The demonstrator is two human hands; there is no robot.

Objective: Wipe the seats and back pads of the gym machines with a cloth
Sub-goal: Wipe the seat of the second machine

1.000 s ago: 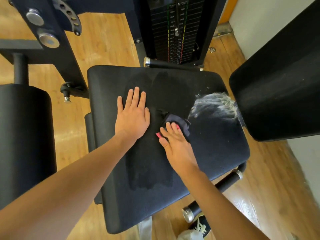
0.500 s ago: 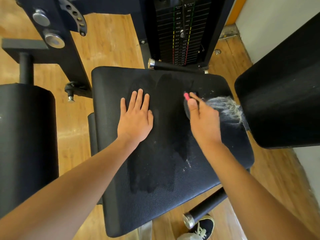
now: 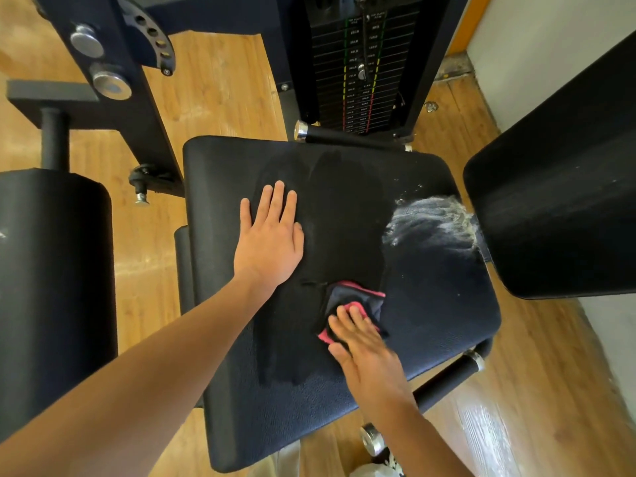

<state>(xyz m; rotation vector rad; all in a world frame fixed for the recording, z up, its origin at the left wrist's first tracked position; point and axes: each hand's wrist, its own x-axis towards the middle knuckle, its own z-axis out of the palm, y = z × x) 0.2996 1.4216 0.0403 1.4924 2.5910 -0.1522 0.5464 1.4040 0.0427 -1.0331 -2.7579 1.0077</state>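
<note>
A: Since half a sec ago our right hand (image 3: 370,356) has dragged the cloth (image 3: 354,304) back toward us, from up by the foam patch (image 3: 433,220) to the near-middle of the seat (image 3: 444,304). Left hand (image 3: 270,239) hasn't budged.

B: Grip status?

A: Right fingers lie fairly straight on the cloth, pressing it flat to the seat, no real curl round it. Left is flat, fingers together, palm down on the seat's left-center, holding nothing, just bracing us.

B: And the cloth?

A: Dark w/ pink edge, bunched under our right fingertips, touching the seat, right of the wet streak.

B: Risks?

A: Main one, imo: the white foam by the back pad (image 3: 564,187) is unwiped. If we keep stroking the same lane it dries there as residue. Also the cloth's only pinned by flat fingers, so a fast push could let it slip out or roll up, and we'd smear w/ bare skin. Seat's damp too, so our braced left palm could slide if we lean hard.
</note>
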